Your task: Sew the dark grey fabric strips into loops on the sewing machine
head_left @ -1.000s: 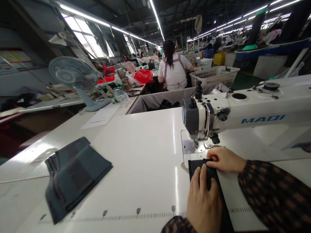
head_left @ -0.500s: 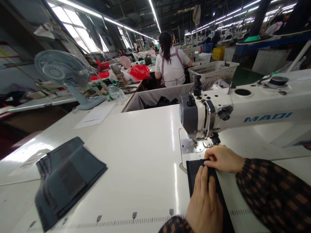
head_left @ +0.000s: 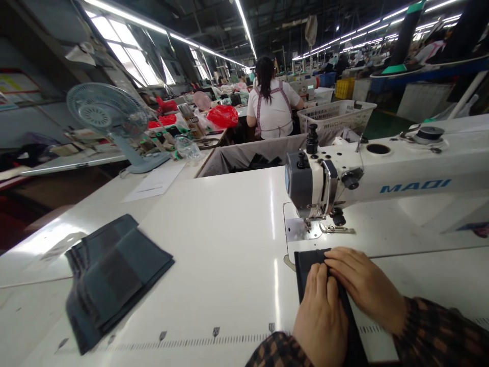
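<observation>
A long folded piece of dark fabric (head_left: 311, 259) lies on the white table in front of the sewing machine (head_left: 317, 188), short of its presser foot. My left hand (head_left: 323, 316) rests on this fabric, fingers stretched out and pressing down. Beside it, my right hand (head_left: 362, 280) lies along the fabric's right edge with its fingers extended and the fingertips near the far corner. Its thumb is hidden. Farther left on the table sits a stack of dark checked fabric pieces (head_left: 118, 280), which neither hand touches.
A grey-blue fan (head_left: 110, 114) and a paper sheet (head_left: 155, 182) stand at the back left. Behind the table is a cloth-lined bin (head_left: 233, 153) with dark pieces, and a white plastic basket (head_left: 332, 114). A co-worker (head_left: 271, 107) sits ahead, facing away. A ruler scale (head_left: 191, 340) runs along the front.
My right hand has gone from pinching the fabric's far corner to lying flatter along its right edge, its wrist lower and nearer. My left hand stays on the fabric. The view has shifted slightly.
</observation>
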A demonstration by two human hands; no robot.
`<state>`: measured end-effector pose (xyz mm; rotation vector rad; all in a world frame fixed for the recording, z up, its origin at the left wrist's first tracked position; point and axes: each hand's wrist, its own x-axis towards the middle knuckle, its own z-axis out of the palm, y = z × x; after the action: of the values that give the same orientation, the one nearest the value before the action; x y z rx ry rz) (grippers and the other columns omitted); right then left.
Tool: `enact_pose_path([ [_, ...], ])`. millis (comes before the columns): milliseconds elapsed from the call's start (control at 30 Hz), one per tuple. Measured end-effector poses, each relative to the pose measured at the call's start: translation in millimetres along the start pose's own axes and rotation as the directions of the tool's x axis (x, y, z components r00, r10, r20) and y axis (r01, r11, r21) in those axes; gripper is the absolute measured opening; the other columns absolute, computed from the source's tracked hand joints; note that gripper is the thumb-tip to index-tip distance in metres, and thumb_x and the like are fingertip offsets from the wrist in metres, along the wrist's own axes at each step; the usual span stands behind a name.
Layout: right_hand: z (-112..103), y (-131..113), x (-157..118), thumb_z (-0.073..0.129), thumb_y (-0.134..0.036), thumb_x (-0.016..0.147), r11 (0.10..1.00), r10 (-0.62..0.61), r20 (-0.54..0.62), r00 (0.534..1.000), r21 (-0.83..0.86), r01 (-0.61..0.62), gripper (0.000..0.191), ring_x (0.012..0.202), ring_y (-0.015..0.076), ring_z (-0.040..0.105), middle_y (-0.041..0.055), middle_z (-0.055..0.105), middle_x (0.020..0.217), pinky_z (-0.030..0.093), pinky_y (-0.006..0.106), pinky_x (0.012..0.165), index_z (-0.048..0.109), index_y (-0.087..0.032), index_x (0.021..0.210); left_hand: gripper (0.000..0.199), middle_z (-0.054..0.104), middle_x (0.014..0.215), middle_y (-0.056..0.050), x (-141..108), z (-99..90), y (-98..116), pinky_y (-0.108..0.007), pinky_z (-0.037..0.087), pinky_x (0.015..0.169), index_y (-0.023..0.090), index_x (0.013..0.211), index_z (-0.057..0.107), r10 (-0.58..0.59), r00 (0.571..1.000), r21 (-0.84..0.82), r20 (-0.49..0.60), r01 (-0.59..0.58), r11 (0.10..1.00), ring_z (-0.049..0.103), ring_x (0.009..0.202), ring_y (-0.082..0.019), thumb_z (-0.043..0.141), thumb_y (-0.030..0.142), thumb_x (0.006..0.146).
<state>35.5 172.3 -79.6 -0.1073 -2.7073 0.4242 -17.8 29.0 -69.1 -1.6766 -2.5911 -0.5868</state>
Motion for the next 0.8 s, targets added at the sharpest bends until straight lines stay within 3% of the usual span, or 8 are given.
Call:
enact_pose_path([
  [133, 1.0, -4.3, -20.1, 0.039, -0.025, 0.086, 0.983, -0.118, 0.059, 0.991, -0.134, 0.125, 0.040, 0.120, 0.0184, 0.035, 0.0050, 0.041, 0.129, 0.037, 0.037, 0.097, 0.038, -0.015, 0.125, 0.032, 0.043, 0.123, -0.018, -1.7, 0.5, -0.4, -0.045, 0.042, 0.094, 0.007, 0.109, 0.043, 0.051, 0.996, 0.013, -0.071, -0.050, 0.999, 0.035, 0.121, -0.029, 0.034, 0.006, 0.079],
  [233, 1.1, -5.1, -21.6, 0.039, -0.027, 0.086, 0.972, -0.131, 0.062, 0.989, -0.188, 0.141, 0.042, 0.121, 0.0190, 0.033, 0.0052, 0.039, 0.131, 0.038, 0.038, 0.098, 0.038, -0.014, 0.126, 0.030, 0.042, 0.122, -0.018, -4.3, -0.1, -0.4, -0.037, 0.050, 0.084, 0.009, 0.110, 0.042, -0.057, 0.985, 0.008, -0.163, 0.059, 0.998, 0.046, 0.111, -0.024, 0.034, 0.007, 0.081],
  [333, 1.3, -4.5, -20.9, 0.038, -0.027, 0.087, 0.973, -0.141, 0.068, 0.988, -0.177, 0.151, 0.042, 0.123, 0.0191, 0.030, 0.0040, 0.034, 0.134, 0.037, 0.038, 0.098, 0.037, -0.017, 0.127, 0.028, 0.048, 0.108, -0.013, -5.3, -2.3, 1.0, -0.037, 0.051, 0.081, 0.011, 0.106, 0.045, -0.171, 0.965, -0.034, -0.196, 0.168, 0.985, 0.052, 0.099, -0.021, 0.036, 0.006, 0.080],
  [400, 0.9, -2.8, -21.4, 0.037, -0.027, 0.087, 0.979, -0.139, 0.087, 0.987, -0.138, 0.150, 0.041, 0.124, 0.0189, 0.027, 0.0021, 0.031, 0.135, 0.035, 0.039, 0.099, 0.036, -0.020, 0.128, 0.024, 0.050, 0.101, -0.010, -5.3, -4.2, 3.3, -0.037, 0.049, 0.084, 0.013, 0.101, 0.047, -0.217, 0.960, -0.104, -0.175, 0.201, 0.974, 0.051, 0.097, -0.020, 0.037, 0.005, 0.080],
  [533, -1.0, 2.4, -23.3, 0.037, -0.031, 0.087, 0.989, -0.140, 0.139, 0.980, -0.029, 0.146, 0.045, 0.125, 0.0180, 0.024, -0.0003, 0.029, 0.136, 0.032, 0.039, 0.101, 0.031, -0.023, 0.130, 0.033, 0.045, 0.111, -0.009, -6.2, -7.6, 9.2, -0.038, 0.043, 0.092, 0.015, 0.110, 0.042, -0.299, 0.948, -0.240, -0.105, 0.268, 0.933, 0.044, 0.107, -0.020, 0.041, 0.007, 0.078],
  [633, -1.3, 4.7, -24.3, 0.037, -0.032, 0.087, 0.991, -0.135, 0.145, 0.980, 0.019, 0.134, 0.046, 0.126, 0.0177, 0.023, -0.0007, 0.028, 0.136, 0.031, 0.038, 0.102, 0.029, -0.024, 0.131, 0.034, 0.044, 0.115, -0.009, -6.4, -12.0, 11.2, -0.037, 0.040, 0.095, 0.017, 0.111, 0.043, -0.293, 0.955, -0.284, -0.053, 0.267, 0.921, 0.042, 0.111, -0.019, 0.042, 0.008, 0.078],
  [800, -0.1, 3.8, -24.9, 0.034, -0.029, 0.087, 0.988, -0.143, 0.147, 0.979, -0.034, 0.150, 0.046, 0.127, 0.0178, 0.021, 0.0017, 0.026, 0.138, 0.031, 0.038, 0.102, 0.027, -0.019, 0.132, 0.018, 0.043, 0.117, -0.006, -4.8, -25.9, 7.8, -0.035, 0.038, 0.095, 0.020, 0.093, 0.051, -0.263, 0.965, -0.349, 0.013, 0.250, 0.903, 0.041, 0.112, -0.019, 0.046, 0.013, 0.078],
])
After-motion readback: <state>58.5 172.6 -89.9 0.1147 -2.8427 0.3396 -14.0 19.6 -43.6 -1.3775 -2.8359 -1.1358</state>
